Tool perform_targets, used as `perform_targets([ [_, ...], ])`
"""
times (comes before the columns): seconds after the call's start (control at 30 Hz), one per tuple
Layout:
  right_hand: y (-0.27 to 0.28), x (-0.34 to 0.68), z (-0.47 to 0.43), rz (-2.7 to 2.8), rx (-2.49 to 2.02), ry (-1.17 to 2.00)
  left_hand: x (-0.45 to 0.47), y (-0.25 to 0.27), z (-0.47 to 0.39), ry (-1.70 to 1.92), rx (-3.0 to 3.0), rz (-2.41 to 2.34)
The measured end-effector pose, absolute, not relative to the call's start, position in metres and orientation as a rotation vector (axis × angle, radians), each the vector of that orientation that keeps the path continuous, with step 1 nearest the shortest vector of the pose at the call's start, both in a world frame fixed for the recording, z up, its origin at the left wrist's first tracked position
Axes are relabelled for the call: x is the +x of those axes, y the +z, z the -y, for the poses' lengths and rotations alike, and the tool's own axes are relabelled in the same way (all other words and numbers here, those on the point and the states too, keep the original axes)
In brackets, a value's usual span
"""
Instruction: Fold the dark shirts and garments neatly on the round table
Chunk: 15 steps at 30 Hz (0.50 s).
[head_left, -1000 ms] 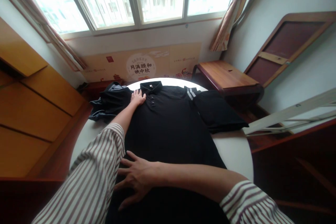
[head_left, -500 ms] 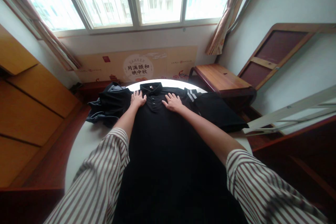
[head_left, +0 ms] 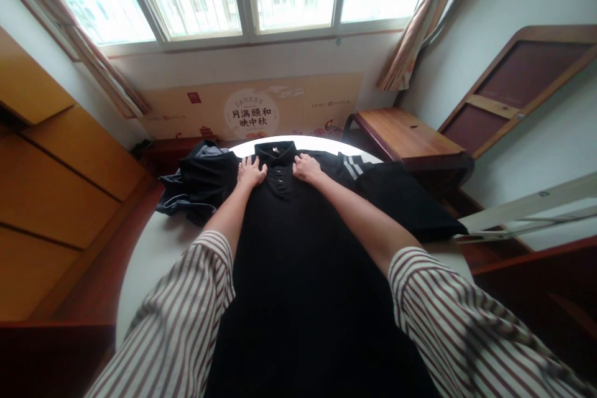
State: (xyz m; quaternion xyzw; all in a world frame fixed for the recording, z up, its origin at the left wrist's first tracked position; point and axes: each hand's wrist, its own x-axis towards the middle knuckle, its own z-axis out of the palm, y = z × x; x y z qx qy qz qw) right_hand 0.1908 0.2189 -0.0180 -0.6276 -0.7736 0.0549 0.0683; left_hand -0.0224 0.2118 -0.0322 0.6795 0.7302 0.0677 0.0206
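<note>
A black polo shirt [head_left: 298, 249] lies front up and spread out, its collar at the far end and its buttoned placket between my hands. My left hand [head_left: 252, 172] rests on the shirt just left of the placket, fingers apart. To the right of the collar, my right hand [head_left: 306, 168] has its fingers curled in and closed on the cloth. White stripes mark the shirt's right-hand sleeve [head_left: 353, 166]. The near end of the shirt runs out of the bottom of the view.
A white round table [head_left: 140, 286] carries the shirt. Crumpled dark clothes [head_left: 186, 193] lie at its left, and folded black cloth [head_left: 410, 202] at its right. Beyond stands a wooden side table [head_left: 405, 130]; orange cabinets [head_left: 60, 180] line the left.
My right hand has moved slightly inward toward the collar and its fingers have curled from flat to closed on the shirt. My left hand stays on the cloth; the view has shifted slightly.
</note>
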Motion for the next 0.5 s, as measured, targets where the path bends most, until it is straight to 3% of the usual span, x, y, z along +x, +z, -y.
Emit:
perform_targets([
  [0.23, -0.027, 0.197, -0.236, 2.217, -1.957, 0.178, -0.023, -0.033, -0.205, 0.395, 2.116, -2.270],
  [0.5, -0.024, 0.207, -0.236, 2.290, -1.964, 0.277, -0.023, -0.033, -0.216, 0.176, 2.090, -2.273],
])
